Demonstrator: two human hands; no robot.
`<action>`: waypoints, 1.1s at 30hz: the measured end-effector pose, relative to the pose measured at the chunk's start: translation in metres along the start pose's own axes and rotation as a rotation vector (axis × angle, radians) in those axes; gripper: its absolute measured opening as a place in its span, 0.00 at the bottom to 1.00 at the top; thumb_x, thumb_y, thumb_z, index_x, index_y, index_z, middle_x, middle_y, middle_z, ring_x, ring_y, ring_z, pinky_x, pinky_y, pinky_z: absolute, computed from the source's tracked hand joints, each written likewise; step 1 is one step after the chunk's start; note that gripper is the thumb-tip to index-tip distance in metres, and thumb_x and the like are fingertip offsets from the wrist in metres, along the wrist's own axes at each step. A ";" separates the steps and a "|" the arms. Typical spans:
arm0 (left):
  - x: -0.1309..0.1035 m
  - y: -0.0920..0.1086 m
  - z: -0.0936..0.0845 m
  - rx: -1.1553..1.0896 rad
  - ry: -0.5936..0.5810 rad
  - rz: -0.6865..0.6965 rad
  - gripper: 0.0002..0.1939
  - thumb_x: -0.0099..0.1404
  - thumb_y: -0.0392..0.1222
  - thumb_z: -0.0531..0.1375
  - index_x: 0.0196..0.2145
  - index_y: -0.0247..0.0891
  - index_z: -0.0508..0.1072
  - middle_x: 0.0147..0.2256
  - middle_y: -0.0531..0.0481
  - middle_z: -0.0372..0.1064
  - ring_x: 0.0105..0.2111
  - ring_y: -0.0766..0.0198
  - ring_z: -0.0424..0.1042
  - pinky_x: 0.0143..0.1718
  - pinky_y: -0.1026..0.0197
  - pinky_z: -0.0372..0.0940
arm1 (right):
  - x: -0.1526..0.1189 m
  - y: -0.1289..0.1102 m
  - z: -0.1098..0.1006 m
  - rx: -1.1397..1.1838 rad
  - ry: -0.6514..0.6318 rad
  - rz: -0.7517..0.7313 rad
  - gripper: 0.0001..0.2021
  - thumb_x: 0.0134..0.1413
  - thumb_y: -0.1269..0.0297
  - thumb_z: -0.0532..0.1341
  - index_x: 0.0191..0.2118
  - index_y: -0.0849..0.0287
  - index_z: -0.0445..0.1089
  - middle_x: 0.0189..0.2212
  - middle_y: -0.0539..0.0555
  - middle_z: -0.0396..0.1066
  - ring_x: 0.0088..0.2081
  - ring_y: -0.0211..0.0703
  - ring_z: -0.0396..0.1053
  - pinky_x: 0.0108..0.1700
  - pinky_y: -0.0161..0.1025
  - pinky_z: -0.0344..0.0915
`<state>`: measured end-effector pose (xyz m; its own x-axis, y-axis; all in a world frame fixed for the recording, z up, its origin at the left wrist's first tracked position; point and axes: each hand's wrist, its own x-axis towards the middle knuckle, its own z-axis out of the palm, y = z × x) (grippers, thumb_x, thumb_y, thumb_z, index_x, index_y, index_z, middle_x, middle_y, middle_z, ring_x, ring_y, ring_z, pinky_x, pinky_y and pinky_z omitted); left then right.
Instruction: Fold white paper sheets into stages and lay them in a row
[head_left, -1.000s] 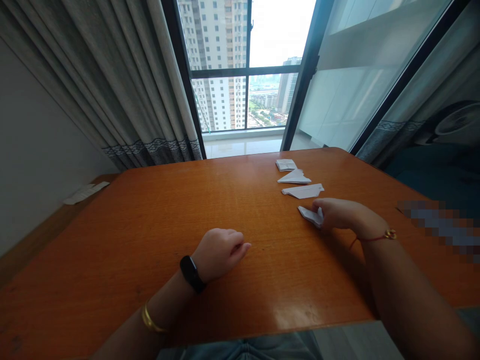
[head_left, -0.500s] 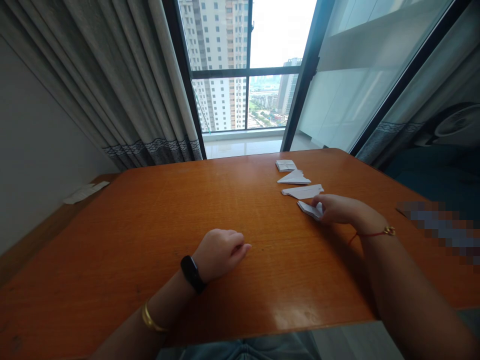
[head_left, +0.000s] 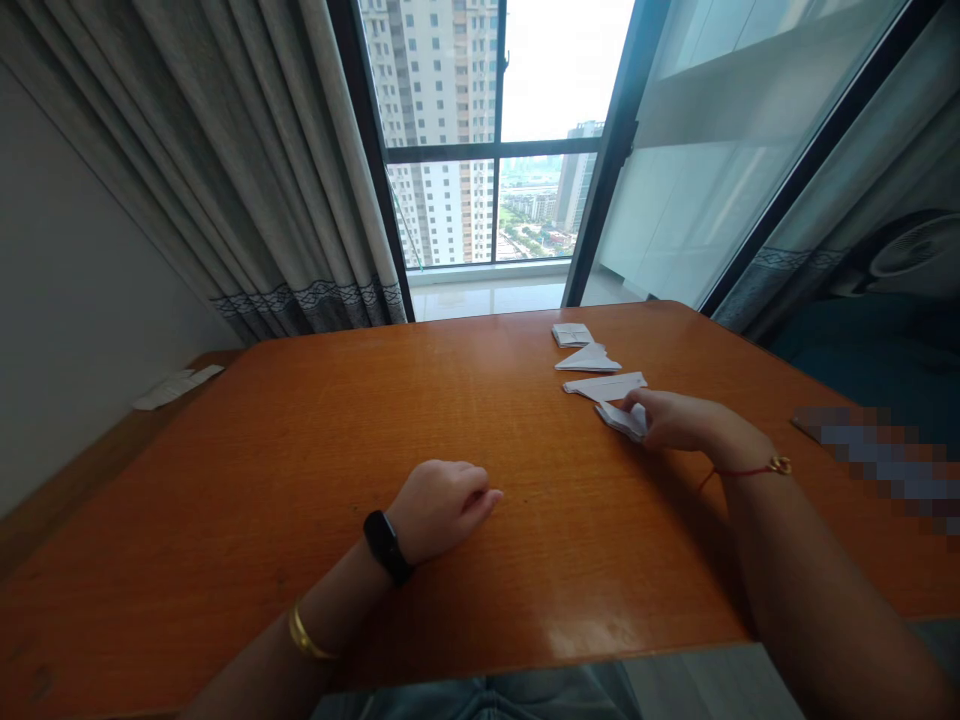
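My right hand point(head_left: 679, 418) pinches a folded white paper point(head_left: 621, 420) at its right end, thumb and fingers closed on it. This paper lies low on the wooden table point(head_left: 420, 400), at the near end of a row of white folded papers. Just beyond it is a long folded paper point(head_left: 606, 386) with a slanted end, then a pointed paper piece point(head_left: 589, 358), then a small squarish folded paper point(head_left: 572, 335). My left hand point(head_left: 442, 510) rests on the table to the left, loosely curled with nothing showing in it.
A black band point(head_left: 386, 545) and a gold bangle point(head_left: 306, 636) are on my left arm. Some pale paper point(head_left: 177, 388) lies on a ledge at the left. A curtain point(head_left: 300, 200) and a window stand beyond the table. A blurred patch point(head_left: 877, 450) covers something at the right edge.
Hardly anything differs. The view has tilted very slightly; my right hand still grips the folded paper and my left hand stays in place.
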<state>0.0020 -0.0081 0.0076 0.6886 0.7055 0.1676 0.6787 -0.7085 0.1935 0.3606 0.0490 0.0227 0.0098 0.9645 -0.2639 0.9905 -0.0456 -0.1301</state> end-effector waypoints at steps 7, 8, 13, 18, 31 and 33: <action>-0.002 -0.003 -0.018 0.038 -0.012 0.060 0.15 0.68 0.45 0.51 0.24 0.38 0.64 0.24 0.52 0.68 0.25 0.66 0.66 0.27 0.62 0.51 | -0.031 -0.066 -0.012 0.026 0.268 -0.089 0.14 0.49 0.58 0.59 0.41 0.55 0.63 0.30 0.53 0.71 0.29 0.44 0.67 0.26 0.35 0.51; -0.003 -0.005 -0.018 0.043 -0.004 0.054 0.16 0.68 0.45 0.51 0.24 0.38 0.63 0.24 0.53 0.68 0.24 0.65 0.66 0.27 0.62 0.51 | -0.037 -0.082 -0.007 0.045 0.302 -0.165 0.10 0.51 0.58 0.57 0.38 0.56 0.63 0.30 0.53 0.71 0.29 0.43 0.67 0.27 0.35 0.50; -0.009 -0.011 -0.005 -0.018 0.033 0.075 0.17 0.68 0.51 0.51 0.27 0.38 0.65 0.24 0.52 0.69 0.24 0.65 0.67 0.25 0.62 0.52 | -0.063 -0.153 0.032 0.156 0.222 -0.638 0.10 0.58 0.57 0.55 0.30 0.57 0.62 0.26 0.50 0.70 0.26 0.38 0.65 0.27 0.35 0.47; -0.018 -0.011 0.006 -0.023 0.052 0.242 0.22 0.68 0.58 0.48 0.28 0.38 0.66 0.24 0.51 0.70 0.23 0.63 0.69 0.25 0.60 0.53 | -0.073 -0.169 0.060 0.131 0.188 -0.878 0.13 0.61 0.56 0.54 0.28 0.58 0.63 0.24 0.50 0.71 0.25 0.36 0.65 0.28 0.36 0.48; -0.018 -0.008 0.011 0.022 0.211 0.354 0.28 0.67 0.61 0.43 0.21 0.37 0.63 0.19 0.54 0.66 0.17 0.68 0.65 0.21 0.60 0.50 | -0.070 -0.165 0.069 0.086 0.267 -1.018 0.13 0.61 0.60 0.53 0.28 0.58 0.64 0.23 0.49 0.71 0.24 0.35 0.65 0.30 0.36 0.51; -0.018 -0.008 0.011 0.009 0.209 0.353 0.29 0.67 0.63 0.44 0.21 0.37 0.64 0.19 0.54 0.66 0.18 0.67 0.65 0.21 0.60 0.51 | -0.071 -0.165 0.070 0.112 0.258 -1.008 0.12 0.61 0.60 0.53 0.28 0.58 0.64 0.23 0.49 0.71 0.24 0.35 0.65 0.30 0.36 0.51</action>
<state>-0.0133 -0.0153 -0.0075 0.8134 0.4073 0.4152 0.4129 -0.9072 0.0809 0.1871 -0.0298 -0.0042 -0.7714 0.5949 0.2261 0.5380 0.7993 -0.2677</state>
